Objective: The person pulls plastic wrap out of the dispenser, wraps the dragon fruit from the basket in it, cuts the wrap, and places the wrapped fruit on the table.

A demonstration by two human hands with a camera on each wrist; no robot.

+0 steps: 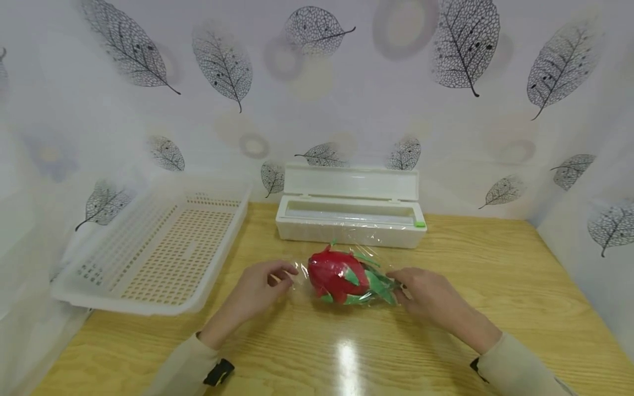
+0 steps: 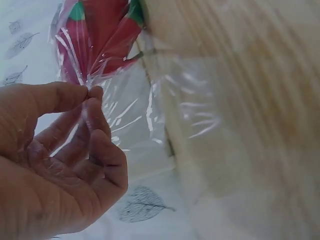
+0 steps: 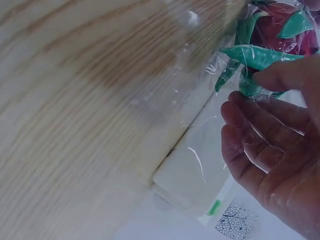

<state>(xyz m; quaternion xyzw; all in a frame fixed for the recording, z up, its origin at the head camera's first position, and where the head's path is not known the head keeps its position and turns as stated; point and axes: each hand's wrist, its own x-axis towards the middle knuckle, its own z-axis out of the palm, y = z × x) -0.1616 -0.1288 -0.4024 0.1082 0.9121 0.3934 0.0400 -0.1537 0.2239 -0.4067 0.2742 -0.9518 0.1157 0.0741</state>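
Note:
A red dragon fruit (image 1: 339,275) with green leaf tips lies on its side on the wooden table, clear plastic wrap around it. At its left end my left hand (image 1: 264,283) pinches the gathered plastic wrap (image 2: 125,107) between thumb and index finger, the other fingers curled loosely. On the opposite side my right hand (image 1: 428,291) holds the wrap at the green leafy end between thumb and fingertips. In the right wrist view the green leaves (image 3: 262,56) show through the film beside the thumb. Loose film spreads out from the fruit in both wrist views.
Behind the fruit stands a white cling film dispenser (image 1: 351,234) with its lid raised and a green slider at its right end. To the left sits a white perforated plastic basket (image 1: 215,269). A leaf-patterned cloth (image 1: 342,115) covers the wall behind.

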